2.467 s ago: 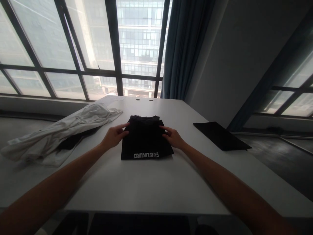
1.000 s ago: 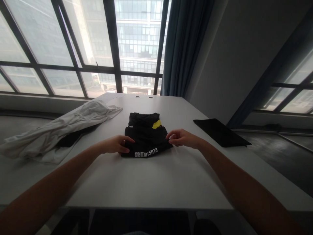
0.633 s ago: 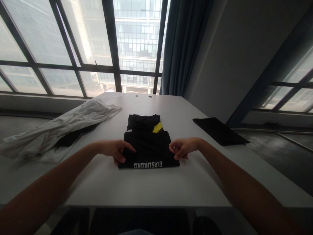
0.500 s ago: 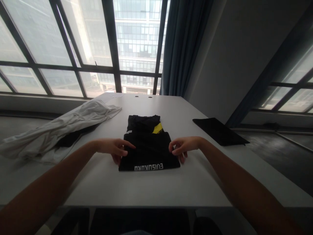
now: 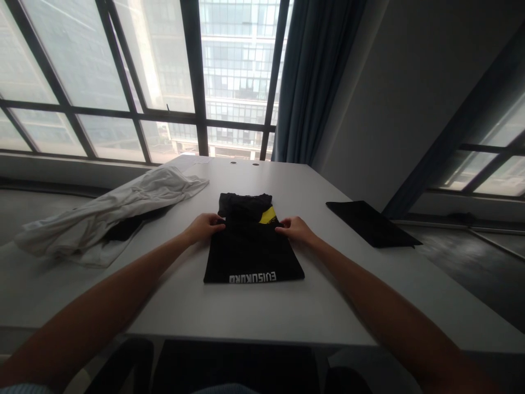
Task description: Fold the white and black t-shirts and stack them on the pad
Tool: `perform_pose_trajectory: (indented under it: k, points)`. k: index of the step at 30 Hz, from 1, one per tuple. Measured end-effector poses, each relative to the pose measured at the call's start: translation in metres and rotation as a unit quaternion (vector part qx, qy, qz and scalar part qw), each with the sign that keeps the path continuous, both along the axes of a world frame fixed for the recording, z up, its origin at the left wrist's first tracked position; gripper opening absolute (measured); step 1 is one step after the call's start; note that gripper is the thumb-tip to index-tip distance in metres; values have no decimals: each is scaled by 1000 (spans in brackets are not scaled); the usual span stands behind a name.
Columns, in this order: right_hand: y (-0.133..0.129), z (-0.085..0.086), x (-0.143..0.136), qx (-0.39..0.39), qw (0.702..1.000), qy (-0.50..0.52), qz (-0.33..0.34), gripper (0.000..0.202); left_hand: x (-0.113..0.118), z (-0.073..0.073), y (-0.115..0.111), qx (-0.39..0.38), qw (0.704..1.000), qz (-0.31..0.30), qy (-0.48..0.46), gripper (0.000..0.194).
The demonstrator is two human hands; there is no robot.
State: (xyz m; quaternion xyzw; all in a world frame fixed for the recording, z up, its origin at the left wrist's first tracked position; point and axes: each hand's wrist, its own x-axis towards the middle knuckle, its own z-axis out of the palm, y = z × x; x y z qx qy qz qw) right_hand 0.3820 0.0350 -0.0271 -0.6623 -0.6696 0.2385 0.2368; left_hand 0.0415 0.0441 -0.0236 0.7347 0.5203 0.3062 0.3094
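Observation:
A black garment [image 5: 254, 251], folded into a narrow shape, lies on the white table. White lettering runs along its near edge, and a yellow patch shows on the right of its far part. My left hand [image 5: 206, 226] pinches the left edge of the folded layer, thumb on top. At the opposite edge, just below the yellow patch, my right hand [image 5: 294, 228] pinches the cloth in the same way. The fingertips under the fabric are partly hidden.
On the left of the white table [image 5: 254, 317] lies a crumpled white garment [image 5: 123, 208] with a dark part showing. A flat black item [image 5: 371, 223] rests at the right edge. Beyond the table are windows and a blue curtain [image 5: 315, 82].
Both hands have moved away from me along the garment's sides, from its middle to the far edge of the folded layer, and their fingers have closed on the cloth.

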Motion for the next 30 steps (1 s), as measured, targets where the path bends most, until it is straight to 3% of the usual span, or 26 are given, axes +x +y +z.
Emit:
perform_pose_trajectory:
  k: [2, 5, 7, 11, 13, 16, 20, 23, 27, 30]
  points:
    - [3, -1, 2, 15, 1000, -19, 10, 19, 1, 2, -1, 2, 1000, -2, -30, 55]
    - [5, 1, 6, 35, 999, 15, 22, 15, 1, 7, -1, -15, 994, -19, -111, 57]
    - [5, 5, 8, 38, 993, 97, 47, 19, 0, 11, 1, -38, 981, -45, -186, 58]
    - [7, 7, 7, 71, 950, 284, 108, 27, -3, 8, 8, -66, 957, -72, -274, 60]
    - [8, 5, 5, 78, 957, 266, 86, 31, -5, 3, 11, -45, 971, -52, -229, 60]
    - [3, 3, -1, 99, 990, 94, 36, 40, -6, -2, 10, 55, 995, -25, -82, 56]
    - [-20, 10, -14, 189, 978, -60, 69, 39, -1, 3, -9, 175, 980, -78, 58, 59]
    - [-36, 10, -30, 196, 967, -85, 140, 49, 13, 2, -29, 165, 970, -132, 118, 68]
    - [-43, -5, -46, 89, 964, -159, 195, 76, 30, -16, -44, 126, 957, -170, 200, 71]
    - [-40, -16, -41, 35, 957, -194, 212, 83, 31, -27, -43, 107, 943, -204, 240, 71]
